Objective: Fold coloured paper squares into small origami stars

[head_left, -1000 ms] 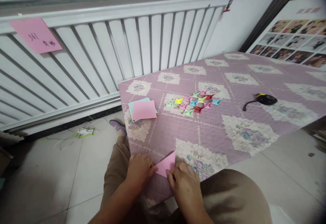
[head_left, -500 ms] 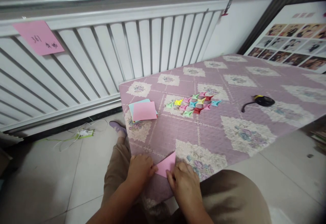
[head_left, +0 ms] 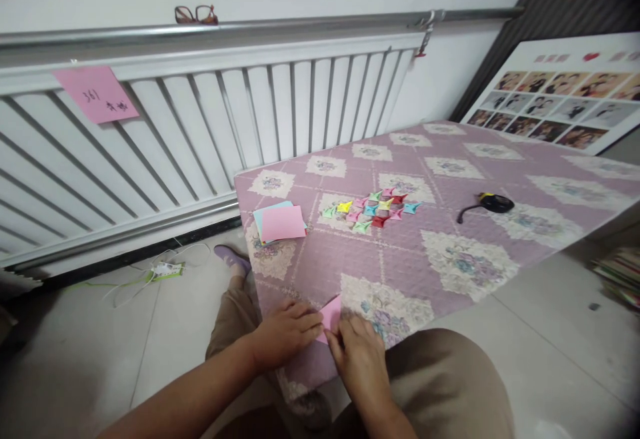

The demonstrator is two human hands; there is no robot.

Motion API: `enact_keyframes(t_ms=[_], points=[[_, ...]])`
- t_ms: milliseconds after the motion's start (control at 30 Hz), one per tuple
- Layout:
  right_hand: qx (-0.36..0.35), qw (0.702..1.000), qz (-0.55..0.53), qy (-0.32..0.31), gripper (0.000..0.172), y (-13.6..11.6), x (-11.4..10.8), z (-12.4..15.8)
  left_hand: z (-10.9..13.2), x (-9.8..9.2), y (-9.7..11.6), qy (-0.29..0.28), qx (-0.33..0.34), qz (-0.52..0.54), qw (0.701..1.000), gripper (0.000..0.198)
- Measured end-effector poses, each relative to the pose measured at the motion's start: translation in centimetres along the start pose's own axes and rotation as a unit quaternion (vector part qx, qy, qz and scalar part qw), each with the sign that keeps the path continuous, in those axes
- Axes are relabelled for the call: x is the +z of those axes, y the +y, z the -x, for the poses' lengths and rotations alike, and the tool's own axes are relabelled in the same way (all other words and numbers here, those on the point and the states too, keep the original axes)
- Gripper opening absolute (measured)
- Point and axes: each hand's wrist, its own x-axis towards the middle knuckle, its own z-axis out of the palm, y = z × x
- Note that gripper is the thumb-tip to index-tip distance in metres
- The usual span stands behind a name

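Folding is midway: the left hand (head_left: 285, 332) and right hand (head_left: 360, 359) both hold a pink paper (head_left: 331, 312) pinched down at the table's (head_left: 450, 272) near edge. Finished folded pieces (head_left: 373, 211) lie farther back, beside a stack of unfolded sheets (head_left: 280, 222).

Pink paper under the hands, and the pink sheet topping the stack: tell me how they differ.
The pink paper shows a pointed corner and looks folded; the pink sheet lies flat and square. The left hand and right hand press the pink paper at the near table edge; the pink sheet lies untouched on a blue sheet farther back. Both are pink.
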Motion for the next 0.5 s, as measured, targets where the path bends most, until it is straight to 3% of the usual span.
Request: enact_keyframes(t_ms=[100,233,333,500], points=[[-0.021,0.999,-0.017,0.028,0.019,0.6,0.3,0.8,-0.2,-0.1,-0.1,-0.004,0.009,-0.017,1.000,0.030],[-0.100,0.993,-0.006,0.064,0.025,0.4,0.7,2.5,-0.1,0.0,0.0,-0.002,0.014,-0.033,0.999,0.029],[-0.147,0.988,0.034,0.032,0.037,-0.4,1.0,3.8,0.0,-0.1,0.0,-0.002,0.017,-0.037,0.999,0.029],[-0.151,0.986,0.072,-0.017,0.049,-0.8,1.6,4.8,0.5,-0.6,-0.7,-0.026,0.028,0.003,0.999,0.036]])
